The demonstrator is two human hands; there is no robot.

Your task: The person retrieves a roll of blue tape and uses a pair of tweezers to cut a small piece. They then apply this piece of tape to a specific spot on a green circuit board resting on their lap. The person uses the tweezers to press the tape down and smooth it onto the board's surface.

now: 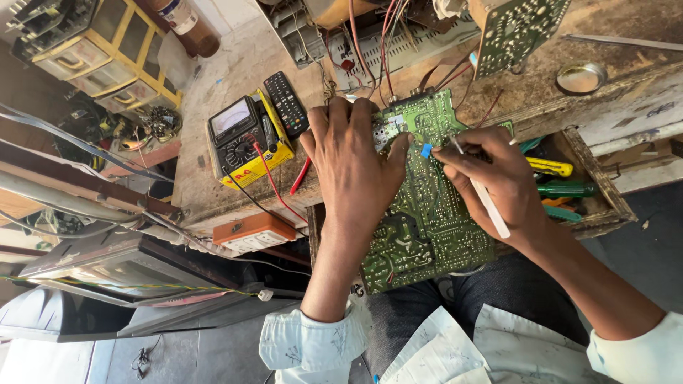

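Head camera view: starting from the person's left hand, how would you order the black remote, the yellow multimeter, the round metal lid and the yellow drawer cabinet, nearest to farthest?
Measured from the left hand, resting on the green circuit board:
1. Black remote, just up and left of the hand.
2. Yellow multimeter, left of the remote.
3. Round metal lid at upper right and yellow drawer cabinet at upper left: both far, too close to call.

The left hand (353,167) covers the upper left part of the green board (427,213), so what lies beneath it cannot be told. The tip of the white tool (486,201) in the right hand (498,181) is too small to make out. A second board (516,28) at the top of the frame is cut off by the edge. The drawer (605,192) at right hides most of its tools.
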